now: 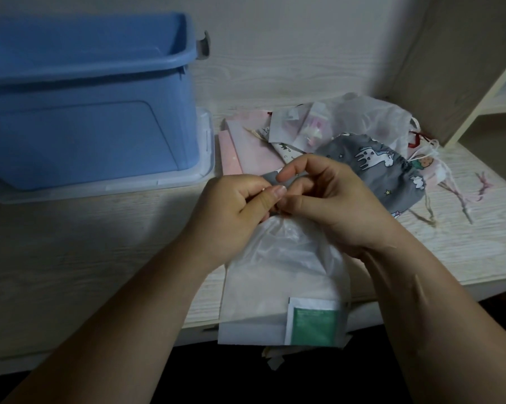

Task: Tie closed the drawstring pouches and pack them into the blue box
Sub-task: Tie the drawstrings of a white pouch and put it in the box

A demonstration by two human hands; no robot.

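Tying the white pouch [283, 272] at the near edge of the desk [71, 258], we pinch its gathered neck with left hand [231, 205] and right hand [333, 205] touching. The grey pouch [385, 173] and others lie heaped right of the blue box [85, 126], not yet packed; we cannot see inside it, so we judge most is left.

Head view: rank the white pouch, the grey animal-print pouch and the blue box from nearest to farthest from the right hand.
1. The white pouch, gripped at its gathered neck by the right hand, nearest the person.
2. The grey animal-print pouch, just beyond the hand, to its right.
3. The blue box, far left, past the left hand.
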